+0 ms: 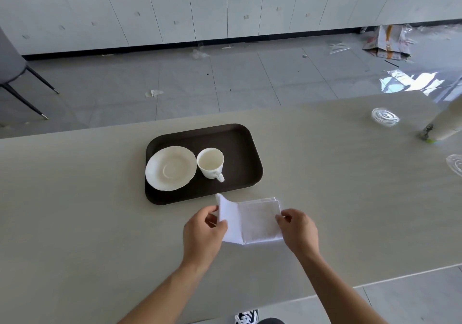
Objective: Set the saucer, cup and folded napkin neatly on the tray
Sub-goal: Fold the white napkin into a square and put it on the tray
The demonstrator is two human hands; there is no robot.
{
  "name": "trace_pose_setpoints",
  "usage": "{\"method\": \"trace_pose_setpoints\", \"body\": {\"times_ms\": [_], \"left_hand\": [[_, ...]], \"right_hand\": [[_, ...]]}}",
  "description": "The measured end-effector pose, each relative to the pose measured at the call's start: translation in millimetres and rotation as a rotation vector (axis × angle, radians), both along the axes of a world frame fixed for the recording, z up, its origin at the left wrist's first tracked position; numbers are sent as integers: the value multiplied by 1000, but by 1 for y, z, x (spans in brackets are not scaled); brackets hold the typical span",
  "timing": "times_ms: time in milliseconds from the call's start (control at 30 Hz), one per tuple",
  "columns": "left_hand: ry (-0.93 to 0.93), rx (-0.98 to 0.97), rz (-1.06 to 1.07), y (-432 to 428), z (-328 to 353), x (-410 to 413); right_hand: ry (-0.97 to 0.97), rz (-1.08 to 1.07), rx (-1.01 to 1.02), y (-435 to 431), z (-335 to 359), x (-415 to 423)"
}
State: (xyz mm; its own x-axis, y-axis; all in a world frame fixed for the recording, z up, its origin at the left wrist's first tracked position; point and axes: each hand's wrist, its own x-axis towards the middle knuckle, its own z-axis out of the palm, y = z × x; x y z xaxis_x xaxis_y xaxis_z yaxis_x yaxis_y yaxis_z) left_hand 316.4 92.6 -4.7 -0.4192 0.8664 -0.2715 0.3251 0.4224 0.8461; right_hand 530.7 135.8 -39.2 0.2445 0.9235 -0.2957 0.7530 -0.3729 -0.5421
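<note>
Pale surface [100,211]: your left hand [203,233] pinches the napkin [255,221]'s raised flap, right hand [298,231] grips its right edge, just near of the tray [240,143]. Square the fold, then crease.

A long pale table [325,173] fills the near part of the room, and past it lies a grey tiled floor [225,81] with little scraps of paper and plastic on it. A row of white cupboard doors [175,11] runs along the far wall, with a crumpled bag [386,42] on the floor near them at the right. A grey chair [15,71] with thin dark legs stands at the left, and bright light shines on the floor at the right.
</note>
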Motion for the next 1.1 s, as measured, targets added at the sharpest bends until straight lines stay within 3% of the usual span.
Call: {"method": "trace_pose_setpoints", "body": {"times_ms": [200,633,733,833,1100], "left_hand": [[79,119,-129,13,13,43],[523,267,-520,20,-31,116],[686,357,-693,5,-43,110],[938,260,-893,-9,-57,105],[998,214,-1027,-9,-68,98]], "right_hand": [[76,-24,-60,5,1,7],[259,-9,-65,11,-5,21],[266,-1,-71,13,-10,24],[238,-12,-4,16,-9,25],[67,358,134,38,-13,17]]}}
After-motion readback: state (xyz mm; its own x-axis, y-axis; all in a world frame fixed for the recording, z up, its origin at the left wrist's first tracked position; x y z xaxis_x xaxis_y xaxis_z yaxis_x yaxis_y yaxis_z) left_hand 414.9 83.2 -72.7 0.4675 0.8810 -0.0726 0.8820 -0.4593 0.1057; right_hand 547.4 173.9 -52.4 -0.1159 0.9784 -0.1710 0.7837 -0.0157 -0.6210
